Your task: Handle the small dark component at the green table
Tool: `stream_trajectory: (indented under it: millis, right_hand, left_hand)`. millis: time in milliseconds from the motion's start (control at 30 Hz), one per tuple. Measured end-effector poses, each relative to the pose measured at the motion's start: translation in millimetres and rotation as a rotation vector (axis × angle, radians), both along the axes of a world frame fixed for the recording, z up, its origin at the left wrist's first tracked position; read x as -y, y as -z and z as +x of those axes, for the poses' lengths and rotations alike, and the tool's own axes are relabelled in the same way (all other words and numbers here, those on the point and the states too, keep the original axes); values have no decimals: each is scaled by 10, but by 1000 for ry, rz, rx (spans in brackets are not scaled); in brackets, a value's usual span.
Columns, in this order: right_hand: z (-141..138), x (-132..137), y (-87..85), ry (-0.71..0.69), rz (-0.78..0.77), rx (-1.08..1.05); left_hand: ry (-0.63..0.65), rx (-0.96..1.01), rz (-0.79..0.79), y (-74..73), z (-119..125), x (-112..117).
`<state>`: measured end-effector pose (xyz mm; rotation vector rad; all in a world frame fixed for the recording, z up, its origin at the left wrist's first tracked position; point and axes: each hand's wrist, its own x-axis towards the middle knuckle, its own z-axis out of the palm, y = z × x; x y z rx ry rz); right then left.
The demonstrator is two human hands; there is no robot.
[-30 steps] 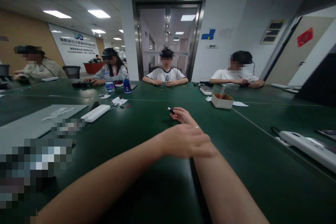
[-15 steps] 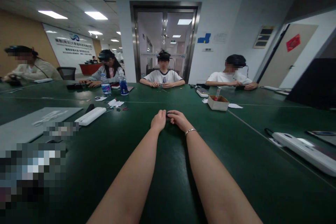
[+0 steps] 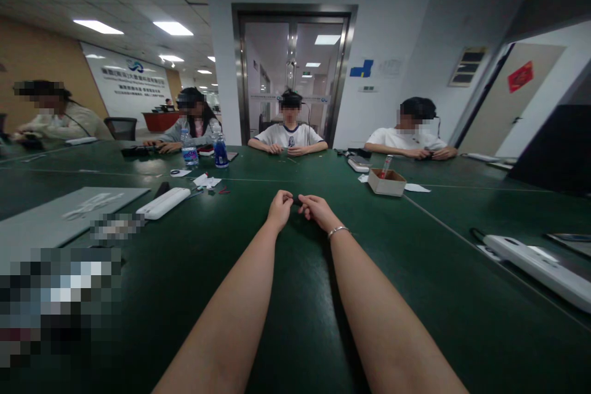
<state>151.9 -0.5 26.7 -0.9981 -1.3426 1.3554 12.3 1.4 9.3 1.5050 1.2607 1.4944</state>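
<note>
Both my hands meet over the middle of the green table (image 3: pixel 295 295), arms stretched forward. Between my fingertips is a small dark object (image 3: pixel 296 201), too small and too covered to name. My left hand (image 3: pixel 279 209) is closed, its thumb and fingers pinching the object's left side. My right hand (image 3: pixel 318 210), with a silver bracelet (image 3: pixel 338 231) at the wrist, pinches from the right, its lower fingers curled. Most of the object is hidden by the fingers.
A cardboard box (image 3: pixel 386 183) with a tube in it stands ahead right. Left lie a white power strip (image 3: pixel 164 203), a grey board (image 3: pixel 41 221) and paper scraps (image 3: pixel 207 181); bottles (image 3: pixel 220 152) stand beyond. Another white strip (image 3: pixel 535 268) lies right. Several people sit across the table.
My fingertips have drawn slightly apart, and a little more of the dark object shows between them. The whole view has shifted slightly.
</note>
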Motion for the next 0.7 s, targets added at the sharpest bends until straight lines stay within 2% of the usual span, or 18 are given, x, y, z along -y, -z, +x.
stream_trajectory:
  millis: [133, 233, 400, 500, 633, 700]
  right_hand:
    - [-3, -32, 32, 39, 31, 43]
    - [5, -55, 55, 54, 26, 48]
    - [18, -29, 55, -56, 32, -19]
    - [-12, -8, 34, -60, 18, -20]
    - [-67, -13, 15, 51, -11, 90]
    - [-69, -14, 14, 61, -3, 141]
  left_hand:
    - [31, 84, -53, -44, -23, 27]
    - [112, 100, -82, -46, -83, 6]
    - [207, 15, -179, -4, -204, -52]
    - [180, 3, -130, 42, -229, -60]
    - [156, -23, -79, 75, -224, -47]
    - [173, -23, -74, 69, -221, -38]
